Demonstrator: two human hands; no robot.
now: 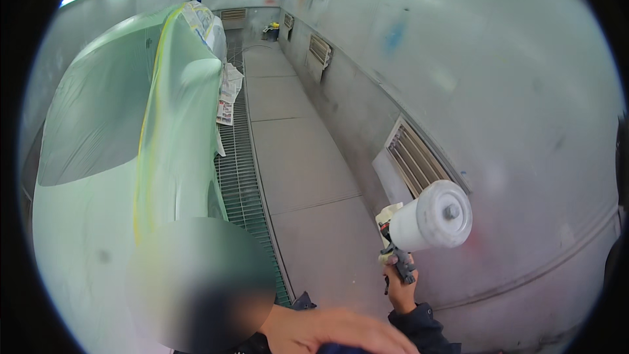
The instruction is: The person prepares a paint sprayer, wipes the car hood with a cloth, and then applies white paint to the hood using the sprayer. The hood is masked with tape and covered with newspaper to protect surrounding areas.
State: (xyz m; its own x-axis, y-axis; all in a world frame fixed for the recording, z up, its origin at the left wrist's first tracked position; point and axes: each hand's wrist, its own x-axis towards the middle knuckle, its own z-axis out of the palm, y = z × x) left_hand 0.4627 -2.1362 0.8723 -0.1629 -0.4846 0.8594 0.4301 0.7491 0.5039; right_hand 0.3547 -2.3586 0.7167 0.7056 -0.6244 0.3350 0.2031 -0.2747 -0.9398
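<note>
At the lower right, my right hand [401, 294] is closed around the handle of a paint spray gun [405, 267]. A white, round-lidded paint cup [416, 224] sits on the gun, tilted with its lid toward the right. Something pale covers part of the gun's front. My left hand [334, 329] is close to the camera at the bottom edge, its back showing and its fingers pointing right. The frame cuts off those fingertips, so its grip is hidden. Dark sleeves [426, 329] cover my forearms.
A car [190, 111] under pale green masking film stands at left, with yellow tape [149, 115] and newspaper [229, 85]. Floor grating [239, 174] runs beside it. Along the right, a grey wall [511, 111] has louvred vents [416, 157]. A blurred patch hides the lower left.
</note>
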